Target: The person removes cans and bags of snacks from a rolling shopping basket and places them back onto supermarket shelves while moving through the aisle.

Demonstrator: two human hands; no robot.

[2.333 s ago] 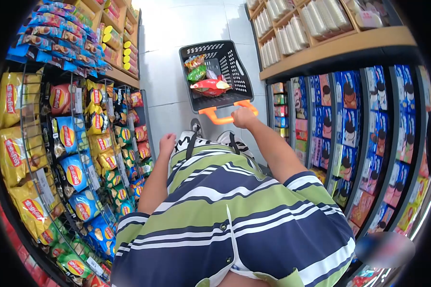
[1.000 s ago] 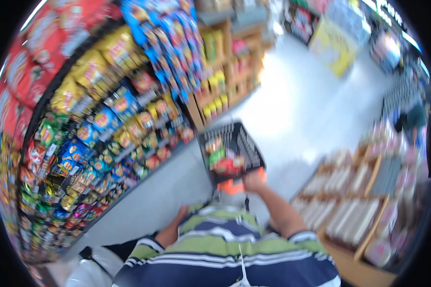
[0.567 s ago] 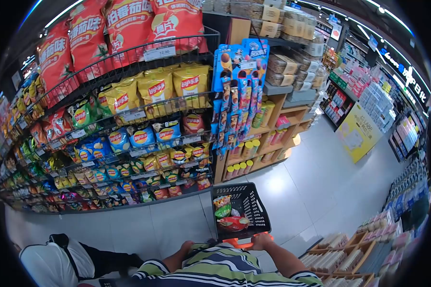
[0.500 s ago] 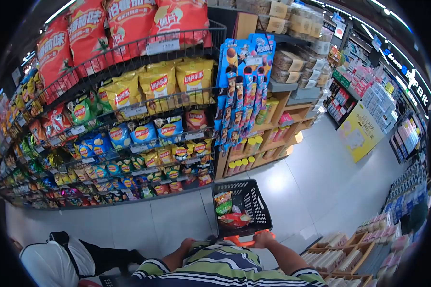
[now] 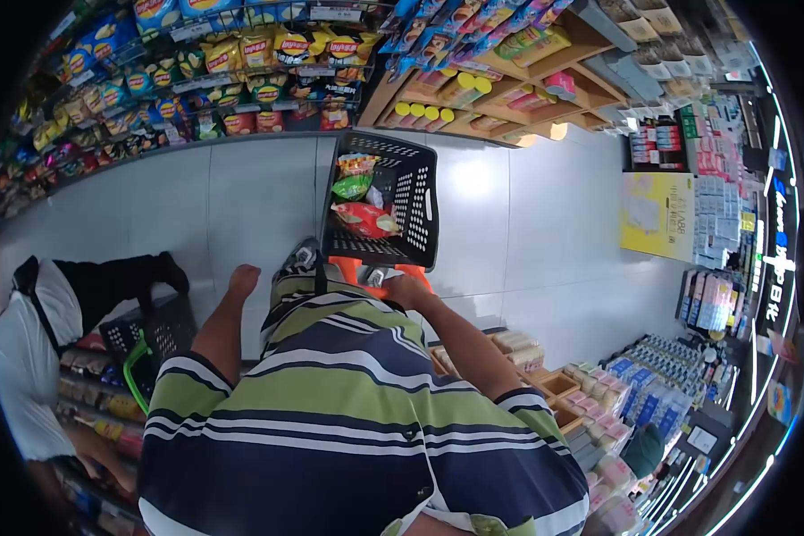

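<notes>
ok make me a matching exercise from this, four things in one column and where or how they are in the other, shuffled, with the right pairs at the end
Things
1. right hand
2. left hand
3. basket
4. red packet

Places, colours and states
A. black, with an orange handle
B. apart from the handle, over the floor in this view
C. inside the basket, nearer the handle than the green packet
D. closed around the handle

Right pairs: 1-D, 2-B, 3-A, 4-C
</notes>
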